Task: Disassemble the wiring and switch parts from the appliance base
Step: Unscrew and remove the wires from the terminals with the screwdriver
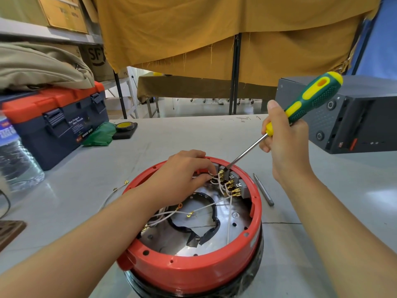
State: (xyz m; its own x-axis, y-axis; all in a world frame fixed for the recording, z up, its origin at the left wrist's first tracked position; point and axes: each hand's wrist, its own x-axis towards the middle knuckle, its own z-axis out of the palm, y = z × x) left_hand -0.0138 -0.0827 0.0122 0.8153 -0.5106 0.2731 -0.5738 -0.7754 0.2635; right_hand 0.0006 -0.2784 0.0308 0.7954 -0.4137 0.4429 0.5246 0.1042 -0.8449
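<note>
**Screwdriver tip at the switch block, wires pinched**

Spread across a pale grey table, below a hanging mustard-yellow cloth at the back. At far left, a navy toolbox with an orange lid, topped by a folded khaki garment. At far right, a dark grey computer case lying on the table edge. In front of the toolbox, a clear plastic water bottle; beside the toolbox, a green plastic bag and a roll of black tape on a dark pad.

Centred near the bottom: the round red appliance base, open side up, with a shiny metal plate and torn black tape inside. Along its far right inner wall, a grey switch block fitted with brass spade terminals and thin white wires trailing across the interior.

Left hand reaching into the base, fingers curled, fingertips pinching the white wires just beside the switch block. Right hand raised above the rim, fingers wrapped round the green-and-yellow screwdriver at the lower handle, shaft angled down-left, tip touching the top terminal of the block.

On the table just right of the base, a loose metal screwdriver bit. Left of the base, a detached white wire lead with brass terminals.
</note>
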